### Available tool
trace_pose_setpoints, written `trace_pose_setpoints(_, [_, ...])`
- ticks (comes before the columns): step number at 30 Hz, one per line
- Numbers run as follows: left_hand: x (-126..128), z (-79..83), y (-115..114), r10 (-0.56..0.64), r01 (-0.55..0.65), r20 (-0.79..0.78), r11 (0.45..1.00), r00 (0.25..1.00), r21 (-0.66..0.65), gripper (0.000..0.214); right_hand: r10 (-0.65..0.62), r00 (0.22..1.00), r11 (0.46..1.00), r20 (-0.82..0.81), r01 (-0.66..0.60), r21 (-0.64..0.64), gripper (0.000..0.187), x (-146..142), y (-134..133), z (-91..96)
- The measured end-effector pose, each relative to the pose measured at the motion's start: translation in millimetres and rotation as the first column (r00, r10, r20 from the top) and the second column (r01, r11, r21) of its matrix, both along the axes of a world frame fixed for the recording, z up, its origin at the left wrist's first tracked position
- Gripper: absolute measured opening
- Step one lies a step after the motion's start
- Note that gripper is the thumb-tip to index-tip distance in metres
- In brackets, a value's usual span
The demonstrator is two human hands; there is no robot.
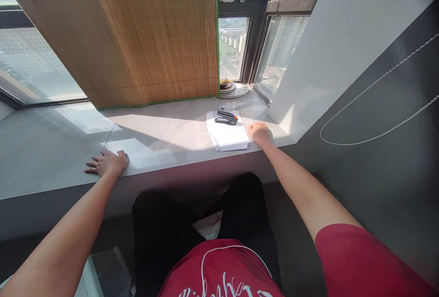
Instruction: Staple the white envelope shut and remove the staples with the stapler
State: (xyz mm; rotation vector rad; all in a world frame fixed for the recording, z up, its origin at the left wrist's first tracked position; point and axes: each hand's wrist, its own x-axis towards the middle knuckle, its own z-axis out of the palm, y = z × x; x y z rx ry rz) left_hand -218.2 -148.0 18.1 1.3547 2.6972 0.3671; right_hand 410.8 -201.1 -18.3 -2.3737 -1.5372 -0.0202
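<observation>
Right hand (259, 132), loosely curled, empty, touches the right edge of the white paper stack (228, 139) on the grey stone surface (164, 132), black-and-orange stapler (227, 118) apparently weighting its far end; left hand (107, 163) well left, flat, empty, seemingly bracing.

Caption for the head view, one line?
Left hand flat on the sill; right hand beside a paper stack with a stapler on top.

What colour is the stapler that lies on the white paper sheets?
The small stapler is black with an orange tip; the head view shows it.
</observation>
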Motion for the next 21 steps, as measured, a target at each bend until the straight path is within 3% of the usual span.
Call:
trace_pose_setpoints(8, [0, -1.7, 0, 0.008, -0.008, 0.008, 1.000, 1.000, 0.006, 0.088, -0.013, 1.000, 0.998, 0.000, 0.013, -0.053, 0.040, 4, 10, 3.8])
trace_pose_setpoints(12, [-3, -5.1, 0, -0.002, 0.002, 0.000, 1.000, 1.000, 0.023, 0.087, 0.031, 0.998, 0.993, -0.056, -0.037, -0.113, 0.029, 13, 52, 27.3])
trace_pose_setpoints(16, [-5, -8.6, -1, -0.002, 0.003, -0.024, 0.999, 1.000, 0.037, 0.085, 0.252, 0.967, 0.967, -0.024, -0.251, 0.037, 0.032, 12, 107, 45.5])
trace_pose_setpoints(21, [-7, -15.0, 0, -0.013, 0.016, -0.037, 0.996, 0.999, 0.083, 0.081, 0.470, 0.877, 0.878, -0.100, -0.453, 0.155, 0.042, 1, 159, 37.9])
